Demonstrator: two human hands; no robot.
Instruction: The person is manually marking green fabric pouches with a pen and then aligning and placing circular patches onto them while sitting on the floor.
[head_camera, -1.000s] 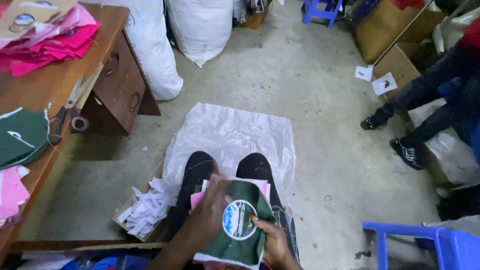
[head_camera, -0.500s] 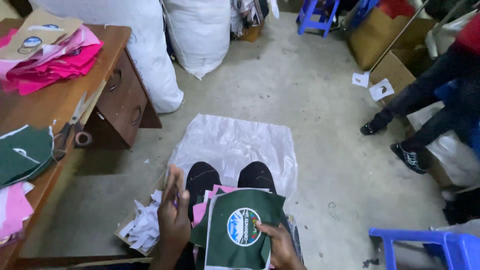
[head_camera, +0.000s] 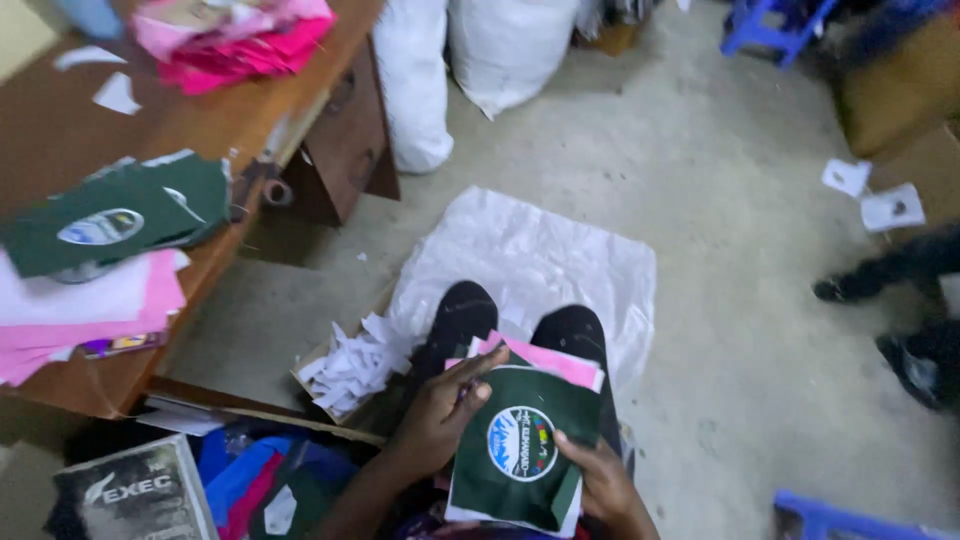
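Grey concrete floor (head_camera: 740, 260) runs under a spread white plastic sheet (head_camera: 530, 260), with a brown wooden table (head_camera: 250, 120) of pink and green fabric pieces at my left. On my lap I see the dark green fabric square with a round printed badge (head_camera: 520, 450) atop a stack of pink sheets (head_camera: 545, 362). My left hand (head_camera: 440, 415) pinches its upper left corner, fingers curled; my right hand (head_camera: 600, 480) grips its lower right edge, so I judge it light, limp and best held by corners.
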